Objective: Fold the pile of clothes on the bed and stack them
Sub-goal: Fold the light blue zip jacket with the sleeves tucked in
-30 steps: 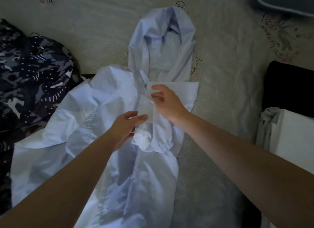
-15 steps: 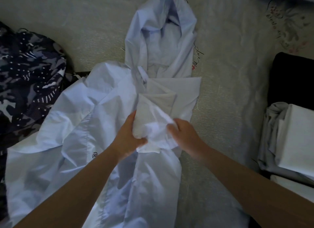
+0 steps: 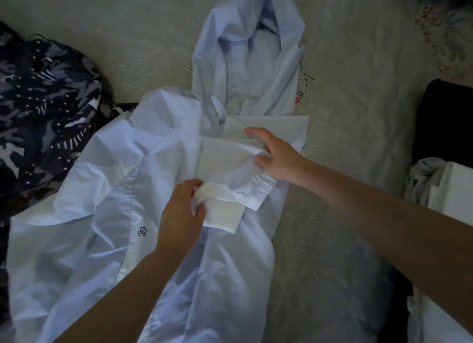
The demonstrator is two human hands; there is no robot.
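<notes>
A pale blue hooded jacket (image 3: 107, 184) lies spread on the bed, hood pointing away from me. Its right sleeve is folded across the chest, the elastic cuff (image 3: 258, 189) lying near the middle. My left hand (image 3: 180, 212) grips a bunched white piece of the jacket's fabric just below the cuff. My right hand (image 3: 276, 155) lies on the folded sleeve, with fingers loosely bent and thumb against a fold; whether it pinches the cloth is unclear. A "50" mark shows on the jacket's left front.
A dark camouflage-patterned garment (image 3: 43, 107) is heaped at the left. At the right edge sit a black folded item (image 3: 445, 120) and white and grey folded clothes (image 3: 445, 186). The beige bedsheet (image 3: 358, 112) shows around the jacket.
My right hand has moved up from the cuff to the folded sleeve. The left hand stays low, still holding the bunched fabric. The sleeve now lies flatter across the chest.
</notes>
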